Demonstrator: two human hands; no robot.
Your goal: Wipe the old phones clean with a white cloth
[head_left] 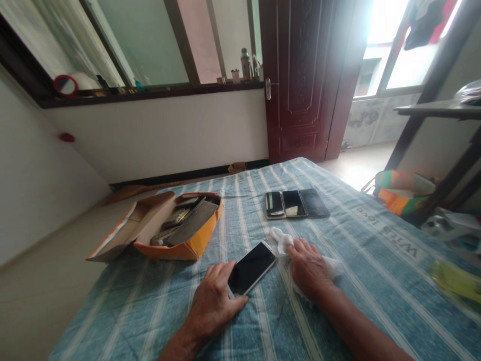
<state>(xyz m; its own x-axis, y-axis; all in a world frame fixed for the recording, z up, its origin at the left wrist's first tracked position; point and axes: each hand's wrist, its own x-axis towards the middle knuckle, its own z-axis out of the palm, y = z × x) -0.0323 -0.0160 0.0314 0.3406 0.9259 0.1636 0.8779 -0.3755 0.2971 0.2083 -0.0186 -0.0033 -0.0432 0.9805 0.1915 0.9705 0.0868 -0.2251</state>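
My left hand [216,296] grips the lower left end of a smartphone [252,269], thumb on one long edge and fingers on the other. The phone has a dark screen and a light frame, and it lies face up, slanting away to the right. Just right of it, my right hand [310,265] is closed over a crumpled white cloth [282,240], which sticks out on both sides of the fingers. Farther back, a phone in an open flip case [274,204], a black phone [294,203] and a dark flat cover or device [314,202] lie side by side.
An open orange cardboard box [203,235] holding several old phones and other items stands to the left, lid folded outward. Blue-and-white striped fabric [259,326] covers the surface beneath. At the right edge lies a yellow-green item [456,281]. Beyond are a dark red door [300,75] and a colourful bag [404,188].
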